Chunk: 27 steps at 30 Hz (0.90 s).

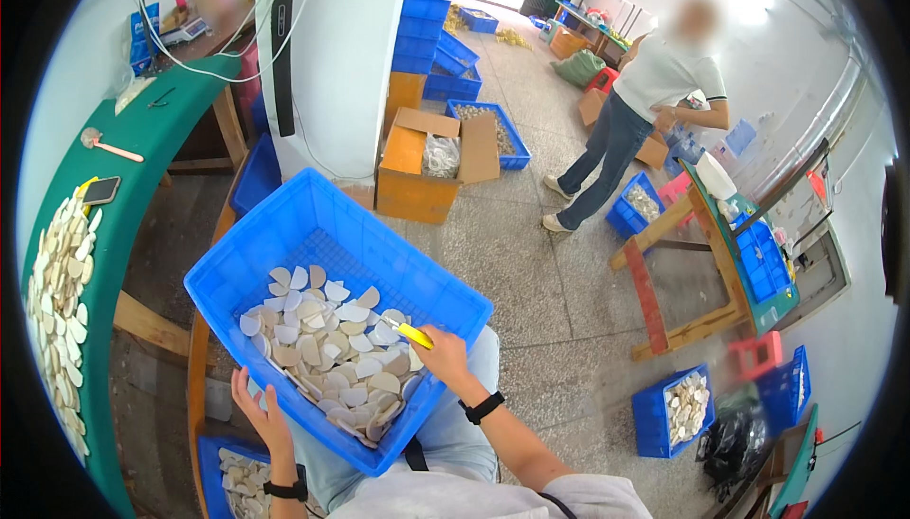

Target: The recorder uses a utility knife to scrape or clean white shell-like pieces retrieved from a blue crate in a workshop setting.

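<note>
A large blue plastic crate rests tilted across my lap. Many flat half-round pieces, white and beige, are heaped toward its near end. My right hand is closed round the yellow handle of a small knife, its thin tip reaching over the pieces. Beside the crate's near left side, my left hand has its fingers apart and holds no piece; whether it touches the wall I cannot tell. A second blue crate of similar pieces stands low by my left forearm.
A green-topped bench curves along the left, bearing a pile of pieces, a phone and a pink-handled brush. An open cardboard box stands ahead. A person stands at far right, near a wooden table. Another filled crate sits right.
</note>
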{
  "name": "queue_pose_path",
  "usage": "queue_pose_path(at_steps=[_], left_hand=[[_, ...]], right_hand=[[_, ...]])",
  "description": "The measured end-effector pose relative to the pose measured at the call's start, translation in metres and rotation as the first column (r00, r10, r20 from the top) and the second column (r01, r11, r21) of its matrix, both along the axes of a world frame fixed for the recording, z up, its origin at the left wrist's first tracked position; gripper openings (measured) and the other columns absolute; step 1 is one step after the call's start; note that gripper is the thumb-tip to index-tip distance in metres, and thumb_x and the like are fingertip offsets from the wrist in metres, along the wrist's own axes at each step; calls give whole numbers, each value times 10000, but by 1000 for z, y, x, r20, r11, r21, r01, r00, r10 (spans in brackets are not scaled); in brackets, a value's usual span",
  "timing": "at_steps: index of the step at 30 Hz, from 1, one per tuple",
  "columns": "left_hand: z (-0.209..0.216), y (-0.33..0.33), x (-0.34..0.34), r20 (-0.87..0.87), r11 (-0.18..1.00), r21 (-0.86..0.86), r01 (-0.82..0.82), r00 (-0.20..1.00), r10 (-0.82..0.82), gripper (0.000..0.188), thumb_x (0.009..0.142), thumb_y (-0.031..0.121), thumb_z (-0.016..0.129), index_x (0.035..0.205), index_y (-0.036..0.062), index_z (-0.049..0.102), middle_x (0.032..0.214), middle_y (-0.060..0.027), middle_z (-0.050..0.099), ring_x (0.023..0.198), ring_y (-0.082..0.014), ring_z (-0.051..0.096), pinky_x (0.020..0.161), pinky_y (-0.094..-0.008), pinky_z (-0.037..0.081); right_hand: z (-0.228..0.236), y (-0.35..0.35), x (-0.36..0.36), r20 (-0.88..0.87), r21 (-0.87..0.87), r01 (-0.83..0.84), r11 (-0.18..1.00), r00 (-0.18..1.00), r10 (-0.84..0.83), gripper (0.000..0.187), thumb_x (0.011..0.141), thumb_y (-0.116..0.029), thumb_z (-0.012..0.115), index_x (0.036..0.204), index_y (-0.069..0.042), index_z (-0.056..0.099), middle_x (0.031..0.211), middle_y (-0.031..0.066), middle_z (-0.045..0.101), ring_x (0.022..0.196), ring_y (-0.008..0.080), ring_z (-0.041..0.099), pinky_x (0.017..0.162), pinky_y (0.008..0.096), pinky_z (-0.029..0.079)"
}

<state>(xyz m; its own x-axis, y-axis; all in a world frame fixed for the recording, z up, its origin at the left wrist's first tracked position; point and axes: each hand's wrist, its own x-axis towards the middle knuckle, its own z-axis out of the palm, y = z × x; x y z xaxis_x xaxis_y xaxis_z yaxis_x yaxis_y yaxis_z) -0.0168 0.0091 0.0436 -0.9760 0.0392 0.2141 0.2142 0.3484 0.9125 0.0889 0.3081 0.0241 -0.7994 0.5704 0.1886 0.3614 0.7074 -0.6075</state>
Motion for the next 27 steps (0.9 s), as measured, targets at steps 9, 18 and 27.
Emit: queue_pose_path(at_steps=[9,18,27], left_hand=[[-43,8,-27,94,990,112,88,991,-99,750,762,-14,501,1431,73,175,1455,-177,196,1355,-309,179,1098,-380,131],[-38,13,-27,140,977,202,67,985,-97,801,624,-103,373,1401,60,265,1432,-146,259,1336,-283,224,1099,-354,128],[-35,18,-26,160,965,255,53,982,-97,691,663,-107,381,1335,48,353,1365,-136,337,1283,-269,294,1083,-349,170]], right_hand=[[0,-4,-1,-58,18,16,1000,998,-15,177,764,-258,678,859,-115,636,674,101,617,606,292,604,521,378,458],[1,3,-5,-82,42,-1,999,997,5,200,772,-278,672,845,-95,633,660,115,609,595,299,599,519,378,455],[9,7,-9,-42,-61,76,995,996,-78,304,780,-388,653,763,-91,589,593,132,576,557,331,575,500,415,438]])
